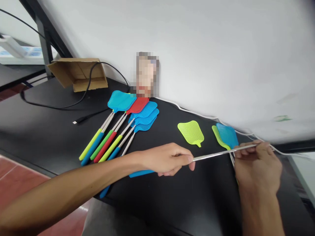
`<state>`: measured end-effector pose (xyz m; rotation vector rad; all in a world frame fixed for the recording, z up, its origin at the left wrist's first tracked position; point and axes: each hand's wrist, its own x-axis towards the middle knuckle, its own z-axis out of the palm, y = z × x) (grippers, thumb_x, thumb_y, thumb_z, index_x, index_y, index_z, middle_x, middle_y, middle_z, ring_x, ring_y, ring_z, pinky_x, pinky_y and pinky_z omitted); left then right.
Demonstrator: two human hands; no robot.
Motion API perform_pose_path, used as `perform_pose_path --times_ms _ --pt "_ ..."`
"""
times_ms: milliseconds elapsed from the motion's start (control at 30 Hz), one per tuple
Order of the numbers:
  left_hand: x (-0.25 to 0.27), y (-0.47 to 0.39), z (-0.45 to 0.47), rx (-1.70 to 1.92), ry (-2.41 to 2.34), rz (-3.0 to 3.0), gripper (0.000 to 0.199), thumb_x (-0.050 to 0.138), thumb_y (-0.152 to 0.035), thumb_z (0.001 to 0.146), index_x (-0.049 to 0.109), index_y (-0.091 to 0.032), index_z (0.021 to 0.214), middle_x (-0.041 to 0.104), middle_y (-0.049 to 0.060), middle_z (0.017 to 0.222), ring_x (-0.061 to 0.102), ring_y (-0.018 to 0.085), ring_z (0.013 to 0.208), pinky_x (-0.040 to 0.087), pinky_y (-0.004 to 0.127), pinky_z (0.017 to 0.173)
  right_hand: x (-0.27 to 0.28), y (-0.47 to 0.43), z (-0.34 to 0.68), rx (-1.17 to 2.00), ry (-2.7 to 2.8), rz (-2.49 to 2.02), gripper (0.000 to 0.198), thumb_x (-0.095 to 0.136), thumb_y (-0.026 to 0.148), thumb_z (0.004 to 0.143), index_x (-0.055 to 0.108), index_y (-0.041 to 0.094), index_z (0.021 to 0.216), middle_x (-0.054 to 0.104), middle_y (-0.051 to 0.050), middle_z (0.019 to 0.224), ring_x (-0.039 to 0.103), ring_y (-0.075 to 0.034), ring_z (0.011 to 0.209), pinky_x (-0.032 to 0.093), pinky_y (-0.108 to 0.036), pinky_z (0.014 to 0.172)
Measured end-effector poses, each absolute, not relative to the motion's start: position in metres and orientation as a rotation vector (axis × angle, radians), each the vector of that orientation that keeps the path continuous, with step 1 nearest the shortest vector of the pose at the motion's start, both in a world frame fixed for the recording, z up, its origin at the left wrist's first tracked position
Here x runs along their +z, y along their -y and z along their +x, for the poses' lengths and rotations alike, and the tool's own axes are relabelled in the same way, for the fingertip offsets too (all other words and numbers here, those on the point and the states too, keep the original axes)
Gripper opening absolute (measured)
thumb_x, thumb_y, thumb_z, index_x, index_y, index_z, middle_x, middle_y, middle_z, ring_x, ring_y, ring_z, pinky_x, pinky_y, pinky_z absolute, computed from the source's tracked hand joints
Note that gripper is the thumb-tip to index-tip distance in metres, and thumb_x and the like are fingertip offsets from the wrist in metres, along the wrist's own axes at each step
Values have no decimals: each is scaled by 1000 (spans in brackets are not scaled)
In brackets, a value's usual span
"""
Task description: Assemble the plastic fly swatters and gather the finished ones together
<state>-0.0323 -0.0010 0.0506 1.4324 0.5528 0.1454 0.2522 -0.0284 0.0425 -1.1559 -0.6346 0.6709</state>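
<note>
A thin silver telescopic rod point(219, 153) with a blue grip point(141, 173) runs nearly level across the view. My left hand point(172, 159) is closed around it near the grip. My right hand point(259, 164) pinches its far end between thumb and fingers. Just behind the rod, beside my right hand, a blue swatter head point(227, 135) overlaps a yellow-green swatter head point(220, 137) against the wall. Another loose yellow-green swatter head point(192, 132) lies flat on the table beyond my left hand. My left forearm partly hides the handles of some swatters.
Several assembled fly swatters point(108, 141) lie fanned out on the black table point(36, 127). Behind them stand an open cardboard box point(78, 73) and a blurred-out item point(147, 75). A black cable point(91, 82) loops across the left side; a white cable point(182, 108) follows the wall.
</note>
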Motion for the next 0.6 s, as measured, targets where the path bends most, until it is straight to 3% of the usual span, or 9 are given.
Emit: perform_pose_path --times_ms 300,600 --pt "46 -1 -31 186 -567 1433 42 43 -51 103 68 -17 109 45 -7 55 39 8 42 36 17 37 37 30 232 667 735 -1098 20 80 27 81 63 20 75 48 3 66 43 -13 59 37 -26 48" --pt "43 3 -27 255 -639 1364 42 42 -53 104 64 -17 105 50 -7 58 40 7 39 35 17 34 20 42 179 1089 876 -1060 24 73 35 93 61 20 79 49 4 66 47 -11 58 39 -24 51"
